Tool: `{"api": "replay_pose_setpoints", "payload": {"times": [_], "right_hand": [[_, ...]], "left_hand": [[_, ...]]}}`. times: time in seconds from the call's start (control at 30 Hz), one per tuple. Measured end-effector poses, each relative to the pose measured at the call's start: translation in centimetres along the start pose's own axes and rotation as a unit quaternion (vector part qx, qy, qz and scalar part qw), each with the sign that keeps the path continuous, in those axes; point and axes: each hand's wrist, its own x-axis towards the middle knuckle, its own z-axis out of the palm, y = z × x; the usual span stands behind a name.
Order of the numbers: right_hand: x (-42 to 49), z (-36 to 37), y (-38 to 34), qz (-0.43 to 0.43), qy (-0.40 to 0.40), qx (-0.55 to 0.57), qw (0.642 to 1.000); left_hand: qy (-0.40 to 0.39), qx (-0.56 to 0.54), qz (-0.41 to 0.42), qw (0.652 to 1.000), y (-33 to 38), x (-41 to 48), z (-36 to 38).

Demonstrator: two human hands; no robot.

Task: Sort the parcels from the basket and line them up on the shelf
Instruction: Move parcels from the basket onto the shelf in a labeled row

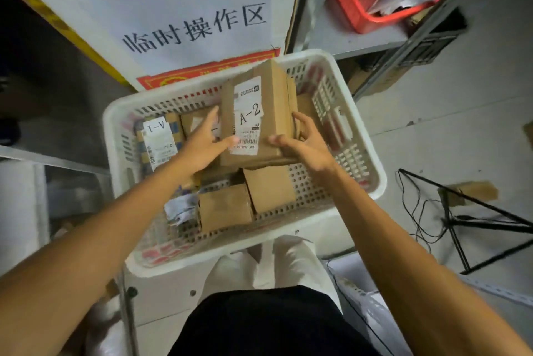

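A brown cardboard parcel (271, 101) with a white label reading A-2 is held above the white plastic basket (357, 136). My left hand (202, 142) presses against the parcel's left side, fingers straight and thumb across its near face. My right hand (302, 142) grips its right near corner, fingers curled round the edge. Lower in the basket lie a parcel labelled A-1 (158, 136), two plain brown parcels (225, 207) (269, 188) and some crumpled paper (180, 208).
A grey metal shelf (360, 41) at the upper right carries a red basket (372, 0) full of papers. A white sign with dark characters (196, 26) lies beyond the basket. A black stand with cables (467, 220) sits on the floor at right.
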Motion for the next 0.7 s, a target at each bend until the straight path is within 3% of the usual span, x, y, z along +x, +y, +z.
{"api": "replay_pose_setpoints", "payload": {"times": [0.1, 0.2, 0.37, 0.53, 0.7], "right_hand": [[-2.8, 0.9, -2.7, -0.029, -0.032, 0.012, 0.999], [-4.8, 2.5, -5.5, -0.067, -0.055, -0.003, 0.996], [-6.3, 5.6, -9.1, -0.115, -0.101, 0.034, 0.988], [-6.6, 9.6, -11.9, -0.143, -0.211, 0.007, 0.967], [-8.0, 14.6, -12.3, -0.157, -0.303, -0.032, 0.94]], "left_hand": [[0.032, -0.075, -0.018, 0.996, 0.5, -2.2, -3.0], [0.004, -0.161, -0.009, 0.987, 0.8, -4.8, -5.4], [-0.015, -0.351, -0.013, 0.936, 1.2, -8.8, -8.2], [0.065, -0.4, 0.031, 0.913, 0.6, -14.5, -11.2], [0.207, -0.405, 0.048, 0.889, -1.2, -21.6, -13.0]]}}
